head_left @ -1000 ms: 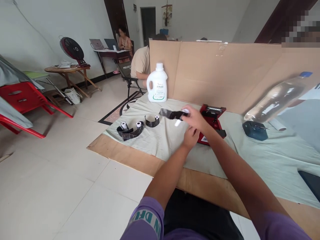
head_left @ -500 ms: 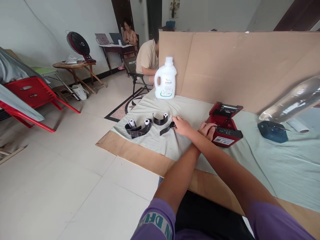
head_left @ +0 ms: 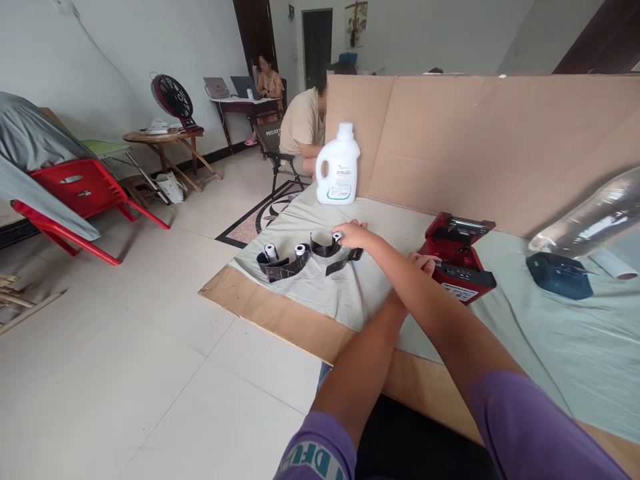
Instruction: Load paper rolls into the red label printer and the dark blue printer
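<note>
Paper roll, touching right hand

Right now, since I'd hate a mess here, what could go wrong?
The right hand reaches among small paper rolls standing on end in curled black wrappers near the table edge; a nudge might tip one off. The arms are crossed, with the left hand against the open red printer, so untangling could jolt it.
</note>
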Available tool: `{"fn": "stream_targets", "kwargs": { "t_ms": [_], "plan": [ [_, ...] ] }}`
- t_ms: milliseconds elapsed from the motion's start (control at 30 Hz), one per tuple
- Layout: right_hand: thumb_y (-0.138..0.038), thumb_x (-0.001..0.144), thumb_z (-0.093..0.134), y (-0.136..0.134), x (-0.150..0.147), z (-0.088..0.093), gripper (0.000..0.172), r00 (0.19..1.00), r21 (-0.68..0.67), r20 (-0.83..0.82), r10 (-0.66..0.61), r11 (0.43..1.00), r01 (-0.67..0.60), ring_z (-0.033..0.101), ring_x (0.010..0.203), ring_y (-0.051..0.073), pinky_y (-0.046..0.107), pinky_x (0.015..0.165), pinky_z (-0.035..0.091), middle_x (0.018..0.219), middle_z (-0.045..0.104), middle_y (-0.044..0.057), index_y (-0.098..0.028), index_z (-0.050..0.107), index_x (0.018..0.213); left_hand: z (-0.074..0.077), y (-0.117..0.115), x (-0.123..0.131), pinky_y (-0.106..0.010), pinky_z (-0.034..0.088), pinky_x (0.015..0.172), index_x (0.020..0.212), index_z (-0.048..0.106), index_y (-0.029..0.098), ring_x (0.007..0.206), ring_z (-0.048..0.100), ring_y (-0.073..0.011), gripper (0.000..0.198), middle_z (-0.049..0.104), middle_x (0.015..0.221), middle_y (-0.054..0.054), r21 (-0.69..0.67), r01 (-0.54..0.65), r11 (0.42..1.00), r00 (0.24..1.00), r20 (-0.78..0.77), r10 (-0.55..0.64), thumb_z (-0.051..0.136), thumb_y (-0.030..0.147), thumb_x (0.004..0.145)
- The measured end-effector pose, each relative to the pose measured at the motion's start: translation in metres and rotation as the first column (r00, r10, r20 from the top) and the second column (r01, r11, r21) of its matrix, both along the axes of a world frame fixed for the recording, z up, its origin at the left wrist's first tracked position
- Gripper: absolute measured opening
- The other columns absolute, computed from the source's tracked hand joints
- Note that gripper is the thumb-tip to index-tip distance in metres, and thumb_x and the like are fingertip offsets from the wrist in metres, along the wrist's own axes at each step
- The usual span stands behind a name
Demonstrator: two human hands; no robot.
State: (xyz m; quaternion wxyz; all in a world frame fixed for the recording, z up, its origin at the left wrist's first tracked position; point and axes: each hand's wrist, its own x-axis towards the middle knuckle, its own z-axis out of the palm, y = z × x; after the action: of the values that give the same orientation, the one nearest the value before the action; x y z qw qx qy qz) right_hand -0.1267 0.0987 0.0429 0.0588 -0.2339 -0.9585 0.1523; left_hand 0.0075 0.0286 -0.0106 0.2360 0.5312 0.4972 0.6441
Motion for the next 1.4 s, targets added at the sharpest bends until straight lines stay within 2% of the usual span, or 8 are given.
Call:
{"fn": "stream_targets", "kwargs": {
  "t_ms": [100,200,367,567,667,800,967,1400],
  "plan": [
    [-0.018,0.076,0.066,-0.005,-0.001,-0.004,0.023,1.000,-0.068,-0.023,0.013,0.998,-0.015,0.060,0.101,0.027,0.047,0.100,0.039,0.096,0.071,0.005,-0.026,0.073,0.096,-0.001,-0.002,0.000,-0.039,0.047,0.108,0.106,0.067,0.028,0.111,0.060,-0.0203,0.029,0.059,0.119,-0.006,0.004,0.005,1.000,1.000,0.002,-0.005,0.038,0.035,0.105],
    [-0.024,0.077,0.063,-0.013,0.014,-0.003,0.025,0.936,-0.181,-0.344,0.076,0.973,-0.146,0.061,0.092,0.021,0.036,0.089,0.046,0.100,0.069,0.002,-0.022,0.068,0.101,-0.004,0.000,0.000,-0.037,0.048,0.107,0.110,0.066,0.028,0.111,0.061,-0.0194,0.029,0.059,0.119,-0.007,0.039,0.004,0.999,1.000,-0.024,-0.003,0.039,0.037,0.105],
    [-0.036,0.082,0.060,-0.028,0.067,0.023,0.039,0.780,-0.476,-0.609,-0.143,0.853,-0.215,0.059,0.071,0.016,0.028,0.062,0.049,0.092,0.063,0.001,-0.023,0.063,0.119,-0.006,0.001,-0.002,-0.040,0.048,0.108,0.109,0.067,0.026,0.112,0.062,-0.0212,0.028,0.064,0.117,-0.007,0.012,0.012,1.000,0.998,-0.058,-0.011,0.041,0.035,0.103],
    [-0.039,0.084,0.068,-0.025,0.182,0.070,0.043,0.715,-0.452,-0.673,-0.188,0.870,-0.197,0.066,0.102,0.022,0.038,0.090,0.055,0.112,0.069,0.005,-0.025,0.065,0.125,-0.006,0.000,-0.001,-0.044,0.049,0.106,0.118,0.066,0.026,0.118,0.061,-0.0252,0.026,0.068,0.122,-0.008,0.026,-0.046,0.999,0.996,-0.075,0.048,0.047,0.031,0.101],
    [-0.040,0.084,0.068,-0.006,0.243,0.074,0.036,0.728,-0.433,-0.647,-0.228,0.895,-0.105,0.066,0.111,0.026,0.045,0.099,0.052,0.114,0.072,0.006,-0.025,0.070,0.117,-0.004,-0.002,0.006,-0.044,0.052,0.100,0.122,0.062,0.024,0.108,0.063,-0.0248,0.027,0.066,0.115,-0.009,0.071,-0.156,0.985,0.983,-0.085,0.162,0.057,0.031,0.096],
    [-0.027,0.081,0.065,0.024,0.290,0.057,0.032,0.841,-0.228,-0.393,-0.371,0.926,0.302,0.067,0.110,0.032,0.052,0.101,0.050,0.116,0.074,0.008,-0.023,0.073,0.111,0.001,-0.008,0.020,-0.042,0.052,0.098,0.133,0.053,0.021,0.113,0.058,-0.0261,0.053,0.057,0.124,-0.013,0.250,-0.222,0.943,0.941,-0.200,0.274,0.069,0.025,0.083],
    [-0.014,0.081,0.055,0.039,0.283,0.036,0.042,0.864,0.018,-0.142,-0.483,0.871,0.491,0.061,0.122,0.036,0.062,0.107,0.036,0.127,0.071,0.005,-0.027,0.071,0.117,0.001,-0.016,0.034,-0.042,0.045,0.103,0.119,0.067,0.025,0.117,0.052,-0.0267,0.042,0.055,0.123,-0.011,0.283,-0.189,0.940,0.830,-0.465,0.307,0.070,0.016,0.079],
    [-0.014,0.076,0.058,0.045,0.272,0.021,0.038,0.844,-0.115,-0.132,-0.520,0.853,0.508,0.061,0.119,0.033,0.056,0.105,0.032,0.122,0.074,0.002,-0.029,0.073,0.107,0.000,-0.017,0.032,-0.039,0.044,0.101,0.106,0.077,0.026,0.114,0.050,-0.0240,0.036,0.057,0.118,-0.009,0.324,-0.197,0.926,0.786,-0.513,0.346,0.063,0.008,0.078]
  ]
}}
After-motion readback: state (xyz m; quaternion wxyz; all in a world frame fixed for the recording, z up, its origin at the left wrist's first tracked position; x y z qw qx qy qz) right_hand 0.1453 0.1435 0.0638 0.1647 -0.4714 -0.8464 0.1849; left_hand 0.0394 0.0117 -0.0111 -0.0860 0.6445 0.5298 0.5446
